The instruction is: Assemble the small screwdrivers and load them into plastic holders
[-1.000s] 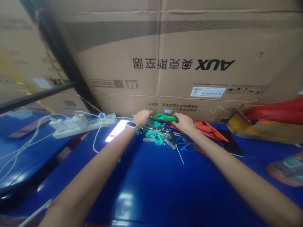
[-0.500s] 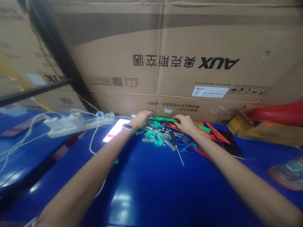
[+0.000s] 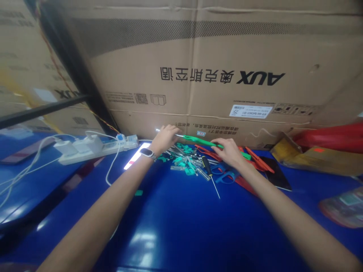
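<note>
A long green tool with a thin silver rod at its left end (image 3: 198, 140) spans between my hands, raised slightly above a pile of tools; its exact kind is unclear. Around the silver part, my left hand (image 3: 166, 138) is closed, with the rod's tip poking out on the far side. My right hand (image 3: 228, 150) grips the green part further right. Below lie several small screwdrivers with clear and green handles (image 3: 184, 162), a black-and-yellow screwdriver (image 3: 207, 166) and blue-handled scissors (image 3: 227, 176). Orange-red tools (image 3: 259, 160) rest beside my right hand.
A large cardboard box (image 3: 215, 45) stands upright behind the blue table (image 3: 181, 226). At left are a lit phone (image 3: 136, 158) and a white power strip (image 3: 87, 149) with cables. A dark tablet-like slab (image 3: 276, 175), an opened yellow-brown package (image 3: 314, 155) and a clear plastic container (image 3: 343, 206) lie at right.
Both hands have the green tool lifted a little off the pile. My left hand has moved up and slightly left, showing more of the silver rod; my right hand has shifted slightly right.
</note>
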Motion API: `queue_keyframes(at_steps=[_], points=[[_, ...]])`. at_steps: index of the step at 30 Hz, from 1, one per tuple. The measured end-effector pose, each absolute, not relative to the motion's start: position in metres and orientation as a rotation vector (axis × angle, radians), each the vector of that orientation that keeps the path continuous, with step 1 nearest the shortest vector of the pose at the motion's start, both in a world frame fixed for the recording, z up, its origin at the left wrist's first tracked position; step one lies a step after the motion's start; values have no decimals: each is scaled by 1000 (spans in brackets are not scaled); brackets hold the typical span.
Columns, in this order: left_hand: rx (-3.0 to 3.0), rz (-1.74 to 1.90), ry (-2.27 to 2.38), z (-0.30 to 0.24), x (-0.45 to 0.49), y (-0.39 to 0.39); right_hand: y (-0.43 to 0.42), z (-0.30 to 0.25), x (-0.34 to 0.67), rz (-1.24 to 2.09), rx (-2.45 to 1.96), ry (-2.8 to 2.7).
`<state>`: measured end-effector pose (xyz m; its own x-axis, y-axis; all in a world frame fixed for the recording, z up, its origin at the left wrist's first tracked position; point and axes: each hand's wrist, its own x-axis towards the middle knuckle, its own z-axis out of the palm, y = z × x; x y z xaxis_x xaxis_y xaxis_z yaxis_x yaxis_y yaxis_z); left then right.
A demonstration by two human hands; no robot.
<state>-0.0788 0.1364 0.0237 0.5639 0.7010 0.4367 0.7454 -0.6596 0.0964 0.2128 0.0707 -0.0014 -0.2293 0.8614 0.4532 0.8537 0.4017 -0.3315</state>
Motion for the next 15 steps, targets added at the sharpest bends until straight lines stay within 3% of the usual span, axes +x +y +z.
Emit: queue_keyframes(at_steps=[7, 10, 15], points=[[-2096, -1165, -1553, 33, -73, 68, -6, 1, 193, 231, -1461, -1854], [-2159, -1394, -1670, 23, -71, 58, -31, -2, 177, 358, -1478, -1744], [-2501, -2216, -1934, 8, -67, 52, -47, -12, 153, 650, -1374, -1649]])
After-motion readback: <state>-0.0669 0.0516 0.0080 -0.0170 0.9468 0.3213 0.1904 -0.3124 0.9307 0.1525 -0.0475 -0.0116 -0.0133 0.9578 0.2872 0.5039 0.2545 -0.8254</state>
